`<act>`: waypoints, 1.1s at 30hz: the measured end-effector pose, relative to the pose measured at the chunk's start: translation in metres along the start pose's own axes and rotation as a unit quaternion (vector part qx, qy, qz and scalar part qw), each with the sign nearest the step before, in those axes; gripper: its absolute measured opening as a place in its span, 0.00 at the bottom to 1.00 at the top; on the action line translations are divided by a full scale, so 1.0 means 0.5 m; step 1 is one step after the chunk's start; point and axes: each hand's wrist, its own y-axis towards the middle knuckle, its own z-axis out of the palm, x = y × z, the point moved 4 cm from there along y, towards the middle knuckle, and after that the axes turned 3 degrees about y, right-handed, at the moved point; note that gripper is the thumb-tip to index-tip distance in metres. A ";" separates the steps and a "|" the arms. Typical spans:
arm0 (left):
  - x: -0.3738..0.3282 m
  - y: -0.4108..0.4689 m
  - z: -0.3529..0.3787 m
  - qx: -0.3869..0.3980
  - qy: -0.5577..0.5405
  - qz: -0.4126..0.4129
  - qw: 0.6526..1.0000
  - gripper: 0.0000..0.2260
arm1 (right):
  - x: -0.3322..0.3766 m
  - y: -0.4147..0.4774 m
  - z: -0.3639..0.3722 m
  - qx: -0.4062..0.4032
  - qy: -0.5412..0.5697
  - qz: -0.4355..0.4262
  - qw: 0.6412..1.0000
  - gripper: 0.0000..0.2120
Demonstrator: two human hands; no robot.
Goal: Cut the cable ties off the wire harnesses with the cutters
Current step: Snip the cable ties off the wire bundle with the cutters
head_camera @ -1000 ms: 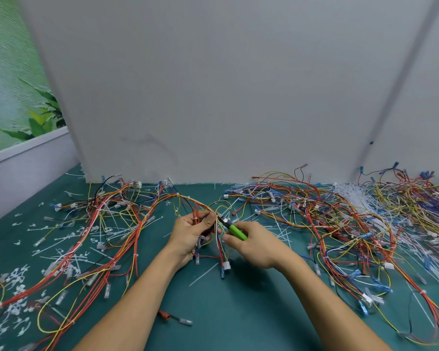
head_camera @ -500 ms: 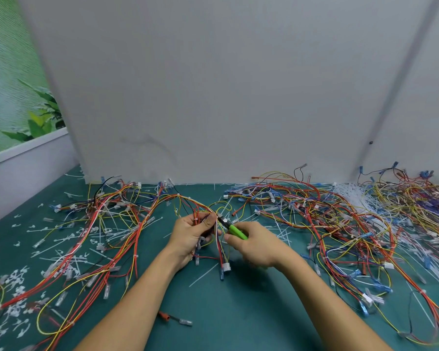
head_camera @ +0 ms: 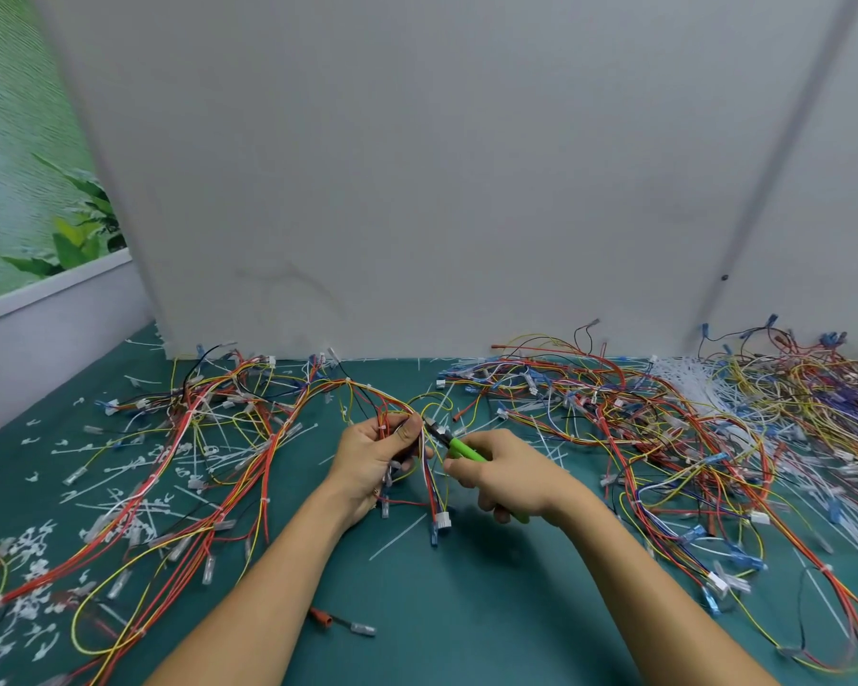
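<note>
My left hand (head_camera: 375, 460) grips a bundle of red, yellow and black wires, part of a wire harness (head_camera: 248, 443) that trails off to the left across the green mat. My right hand (head_camera: 508, 475) holds the green-handled cutters (head_camera: 454, 445). Their dark jaws point left and up and touch the bundle right beside my left thumb. A white connector (head_camera: 441, 522) hangs from the held wires between my hands. Whether a cable tie sits in the jaws is too small to tell.
A big tangle of harnesses (head_camera: 664, 438) covers the right side of the mat, with a bundle of white cable ties (head_camera: 684, 383) at the back. Cut white tie pieces (head_camera: 36, 542) litter the left. A loose red terminal wire (head_camera: 340, 622) lies near my left forearm. A grey wall (head_camera: 417, 190) stands behind.
Almost nothing differs: both hands stay in place, with the cutters' jaws held at the bundle by my left thumb.
</note>
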 end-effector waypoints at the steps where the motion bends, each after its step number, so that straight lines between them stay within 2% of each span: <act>1: 0.001 0.001 0.001 -0.001 0.001 0.001 1.000 0.11 | 0.000 0.000 0.002 0.003 0.000 -0.001 1.000 0.08; 11: 0.002 0.002 -0.001 0.002 0.001 0.006 1.000 0.10 | -0.010 0.005 -0.001 -0.009 -0.025 0.025 0.999 0.09; 18: 0.001 0.000 -0.003 0.003 0.005 -0.003 1.000 0.08 | -0.005 0.004 -0.006 -0.014 -0.019 0.005 1.000 0.11; 23: -0.001 -0.001 -0.002 -0.009 0.001 -0.007 1.000 0.11 | 0.001 0.004 -0.005 -0.002 -0.016 -0.009 1.000 0.08; 33: -0.011 -0.008 0.004 -0.014 -0.012 -0.011 1.000 0.06 | -0.011 0.001 -0.032 0.019 -0.071 0.015 0.997 0.10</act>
